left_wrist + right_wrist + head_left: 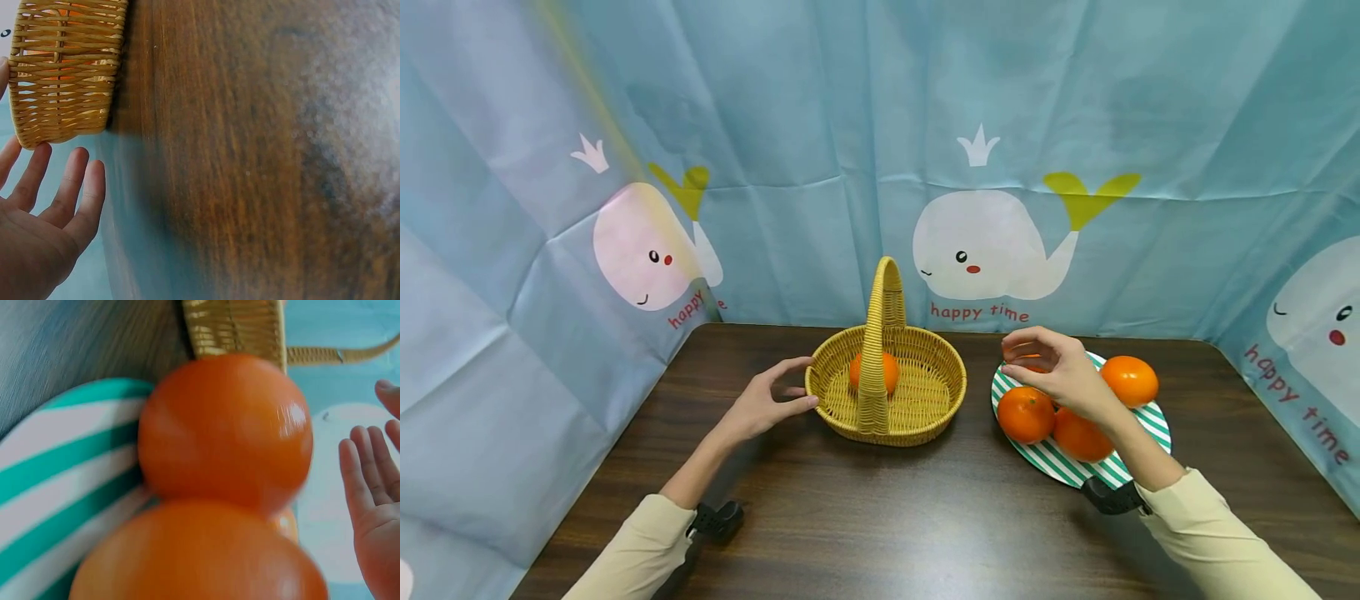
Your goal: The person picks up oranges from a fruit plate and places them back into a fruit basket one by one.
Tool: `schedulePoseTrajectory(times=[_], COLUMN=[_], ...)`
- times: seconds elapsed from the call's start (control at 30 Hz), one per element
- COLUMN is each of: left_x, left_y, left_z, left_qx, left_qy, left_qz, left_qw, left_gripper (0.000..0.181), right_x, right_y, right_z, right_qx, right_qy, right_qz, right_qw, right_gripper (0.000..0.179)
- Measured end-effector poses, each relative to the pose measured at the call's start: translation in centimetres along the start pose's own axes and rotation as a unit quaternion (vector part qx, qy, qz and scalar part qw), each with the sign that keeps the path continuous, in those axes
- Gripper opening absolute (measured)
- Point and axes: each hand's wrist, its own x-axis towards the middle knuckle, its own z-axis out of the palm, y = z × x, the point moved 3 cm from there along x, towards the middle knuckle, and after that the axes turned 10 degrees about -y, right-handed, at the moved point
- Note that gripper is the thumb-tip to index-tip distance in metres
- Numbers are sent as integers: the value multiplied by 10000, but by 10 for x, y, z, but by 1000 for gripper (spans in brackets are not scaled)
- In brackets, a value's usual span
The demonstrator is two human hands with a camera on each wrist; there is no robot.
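My left hand touches the left rim of a yellow wicker basket with a tall arched handle. In the left wrist view its fingers are extended at the basket's end. One orange sits inside the basket, partly behind the handle. Over a green-and-white striped plate hovers my right hand, fingers loosely bent and holding nothing. Several oranges lie on that plate: one at the front left, another at the right. A rear orange is mostly hidden behind the hand.
The dark wooden table carries the basket left of the plate. A pale blue curtain printed with whales hangs along the table's back and sides.
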Motion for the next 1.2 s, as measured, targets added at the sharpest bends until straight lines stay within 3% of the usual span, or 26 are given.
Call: schedulePoseTrajectory(times=[0.3,0.67,1.2], left_x=[0,0,0], left_y=[-3,-3,-2], left_z=[-1,0,0], left_qx=[-60,-79,-164], left_qy=[-33,-37,-74], left_qz=[84,87,-2], left_qw=[9999,9999,9998], left_gripper=[65,66,66], right_x=[-21,-56,-102], right_y=[1,3,11], right_z=[-29,-62,-100], right_qx=[-362,-1063,-1553], right_qy=[182,379,731], right_qz=[-150,526,658], right_qw=[9991,9922,9830], right_gripper=[33,33,36])
